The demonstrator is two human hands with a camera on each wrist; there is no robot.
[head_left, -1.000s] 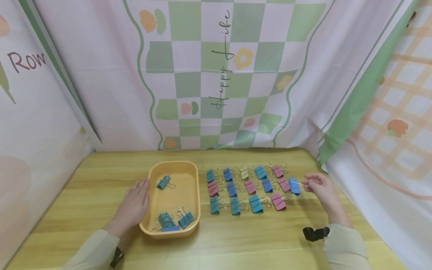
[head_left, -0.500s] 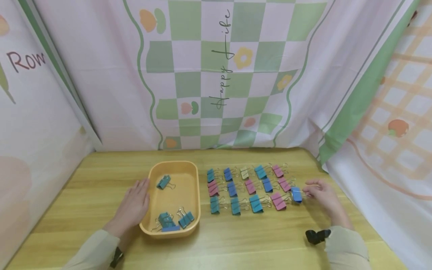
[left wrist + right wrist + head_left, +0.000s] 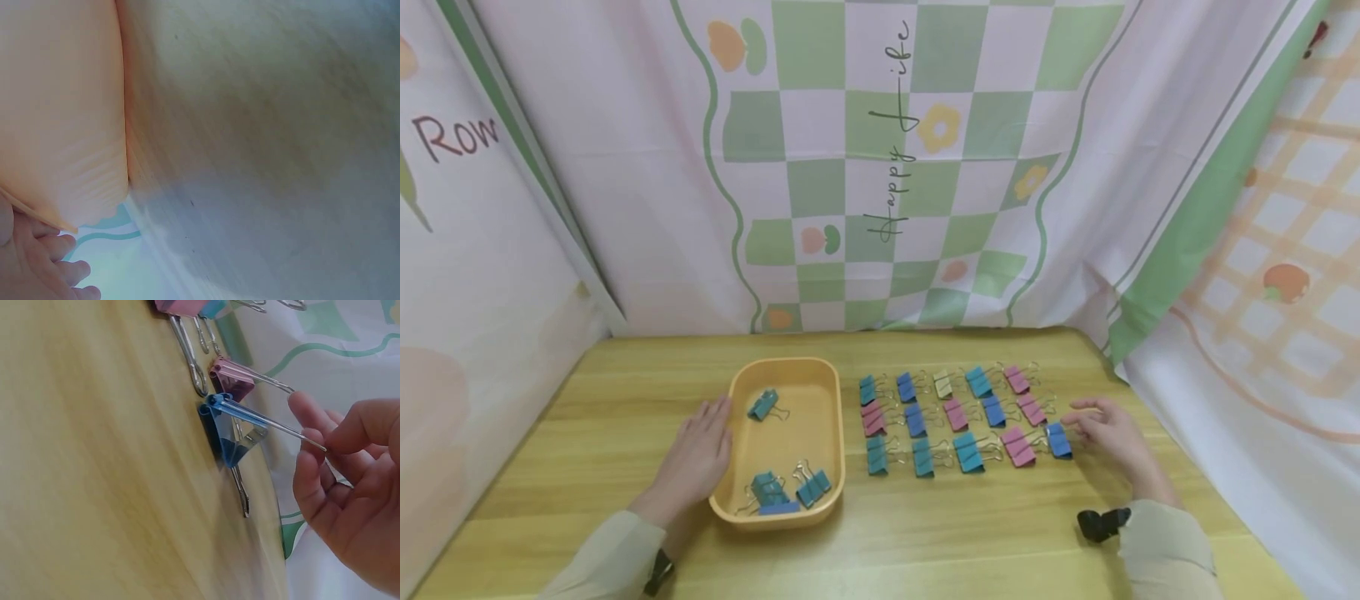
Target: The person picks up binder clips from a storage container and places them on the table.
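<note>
With my left hand (image 3: 696, 450), fingers extended, I touch the left wall of a yellow tray (image 3: 841, 433); the left wrist view shows the fingers (image 3: 59, 247) at its rim. Several binder clips lie inside, among them a teal binder clip (image 3: 765, 405). My right hand (image 3: 1108, 433) pinches a wire handle of a blue binder clip (image 3: 1059, 441) between thumb and finger. This clip (image 3: 228, 428) is at the right end of the nearest row, beside a pink binder clip (image 3: 1018, 447), its other handle slanting down to the table.
Three rows of teal, blue, pink and pale yellow binder clips (image 3: 955, 414) lie right of the tray, handles pointing right. They rest on a wooden table (image 3: 925, 542). Printed curtains (image 3: 880, 167) stand behind and at both sides.
My right hand has brought the blue binder clip toward me, from beside the middle row to the nearest row's right end. The left hand and tray have stayed put.
</note>
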